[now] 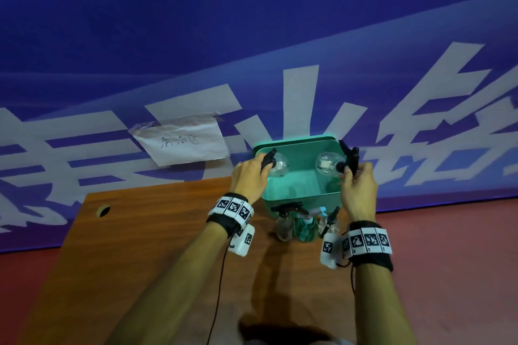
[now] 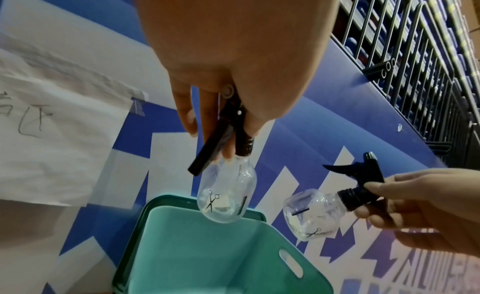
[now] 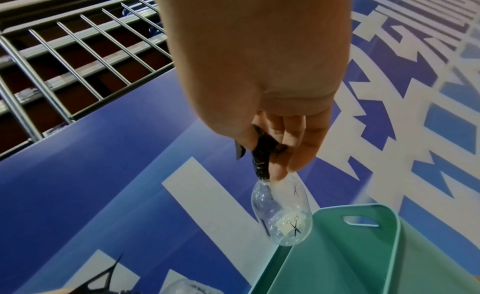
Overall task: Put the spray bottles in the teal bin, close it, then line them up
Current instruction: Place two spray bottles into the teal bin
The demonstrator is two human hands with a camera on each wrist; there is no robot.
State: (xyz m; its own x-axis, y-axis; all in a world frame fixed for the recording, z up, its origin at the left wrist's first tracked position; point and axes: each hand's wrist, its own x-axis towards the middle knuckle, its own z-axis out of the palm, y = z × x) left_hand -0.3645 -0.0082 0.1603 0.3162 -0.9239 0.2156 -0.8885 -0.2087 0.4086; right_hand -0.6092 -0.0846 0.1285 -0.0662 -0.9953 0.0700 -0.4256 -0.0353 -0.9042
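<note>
The open teal bin (image 1: 301, 190) stands at the table's far edge against the banner. My left hand (image 1: 263, 168) grips a clear spray bottle (image 1: 276, 166) by its black trigger head, above the bin's left side. My right hand (image 1: 347, 173) holds a second clear spray bottle (image 1: 326, 164) by its neck, above the right side. In the left wrist view the left hand (image 2: 223, 142) hangs its bottle (image 2: 226, 195) over the bin (image 2: 221, 253). The right hand's bottle (image 2: 309, 214) hangs beside it. In the right wrist view the right hand (image 3: 270, 161) dangles its bottle (image 3: 281, 214) over the bin's rim (image 3: 363, 247).
Three more spray bottles stand on the wooden table (image 1: 157, 246) in front of the bin: a clear one (image 1: 284, 225), a green one (image 1: 305, 230) and another clear one (image 1: 330, 225). A darker green lid (image 1: 294, 140) shows behind the bin. A paper note (image 1: 182, 143) is taped to the banner.
</note>
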